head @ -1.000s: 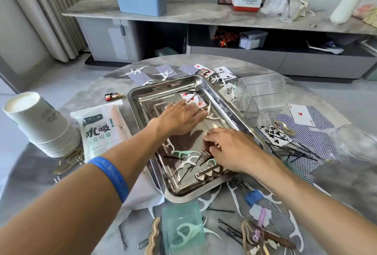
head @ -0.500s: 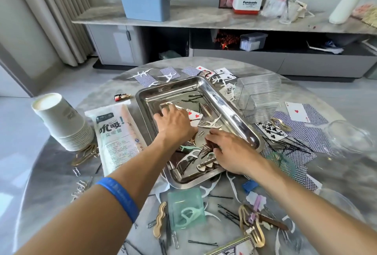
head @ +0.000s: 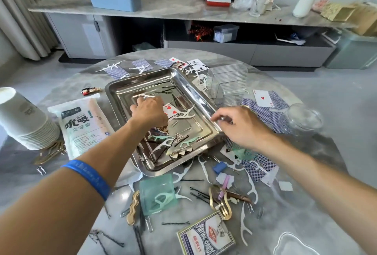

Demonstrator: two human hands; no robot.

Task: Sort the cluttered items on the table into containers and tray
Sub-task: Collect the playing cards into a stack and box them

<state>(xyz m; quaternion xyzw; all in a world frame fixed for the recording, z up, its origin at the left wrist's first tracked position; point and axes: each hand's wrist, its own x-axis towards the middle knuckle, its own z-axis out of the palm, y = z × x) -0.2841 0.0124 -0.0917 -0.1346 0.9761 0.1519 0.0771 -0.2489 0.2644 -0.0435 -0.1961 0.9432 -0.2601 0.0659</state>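
Note:
A steel tray [head: 114, 91] sits mid-table. It holds white floss picks [head: 183, 114], green floss picks [head: 161, 138], bobby pins [head: 165, 89], a hearts card [head: 170, 110] and a hair clip [head: 179, 152]. My left hand [head: 150, 110] is inside the tray, fingers curled on a white floss pick [head: 143, 96]. Over the tray's right rim, my right hand [head: 240, 126] has thumb and forefinger pinched; I cannot see whether anything is between them. Stacked clear containers [head: 228, 83] stand behind the tray on the right. A small green container [head: 157, 193] in front holds a floss pick.
Stacked paper cups [head: 22, 120] and a straw bag [head: 83, 126] lie left. Playing cards [head: 265, 99] and a glass bowl [head: 304, 116] lie right. A card box [head: 206, 234], hairpins, clips and floss picks litter the near table.
My right hand has lifted out of the tray's near end to its right rim. My left hand has shifted toward the tray's far left side.

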